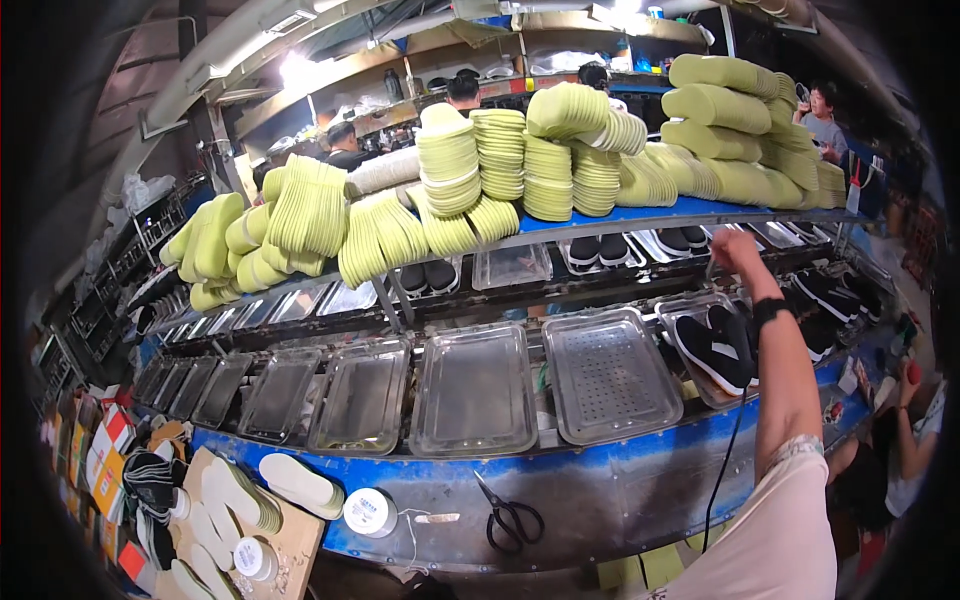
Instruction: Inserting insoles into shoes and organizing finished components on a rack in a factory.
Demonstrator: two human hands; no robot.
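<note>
My right hand reaches far forward, below the blue shelf that carries the insoles. Its fingers look curled; what they hold, if anything, is hidden. A black band circles that wrist. Just below the forearm, a pair of black shoes with white soles lies in a metal tray, partly covered by my arm. More black shoes sit in trays of the back row, left of the hand. My left hand is out of the picture.
Yellow-green insoles are piled along the upper shelf. Metal trays line the conveyor. Black scissors and a white tub lie on the front ledge. Pale insoles cover a board at left. A person is close by on the right.
</note>
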